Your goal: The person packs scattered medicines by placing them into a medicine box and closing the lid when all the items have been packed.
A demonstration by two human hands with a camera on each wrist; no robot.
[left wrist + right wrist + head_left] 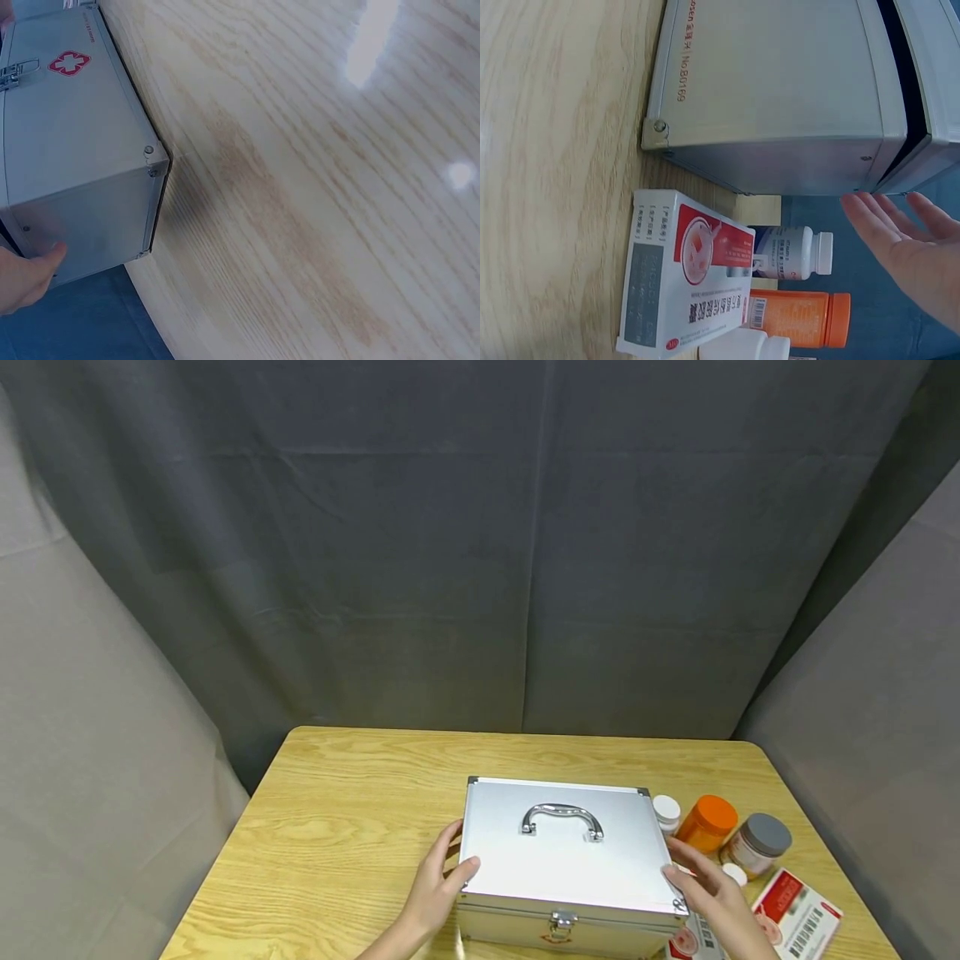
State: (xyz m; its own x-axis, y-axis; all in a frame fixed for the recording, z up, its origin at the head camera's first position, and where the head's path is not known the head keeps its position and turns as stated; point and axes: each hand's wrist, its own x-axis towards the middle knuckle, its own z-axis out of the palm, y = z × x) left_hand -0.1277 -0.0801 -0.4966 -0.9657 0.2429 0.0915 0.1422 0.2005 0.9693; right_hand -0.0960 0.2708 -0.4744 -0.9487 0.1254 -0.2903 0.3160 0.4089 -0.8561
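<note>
A silver metal case (558, 852) with a chrome handle on its lid stands near the table's front edge; its front bears a red cross mark in the left wrist view. My left hand (438, 885) touches the case's left side, thumb at the lid's edge. At the right side my right hand (712, 893) has its fingers against the lid's edge. A dark gap shows between lid and body in the right wrist view (907, 82), where the right hand (907, 247) lies with fingers extended at the rim.
Right of the case stand an orange bottle (707, 823), a grey-lidded jar (757, 843) and white-capped bottles (666, 812). Red-and-white boxes (798, 917) lie nearer the front. Wooden table (337, 827) extends to the left; grey curtains hang around it.
</note>
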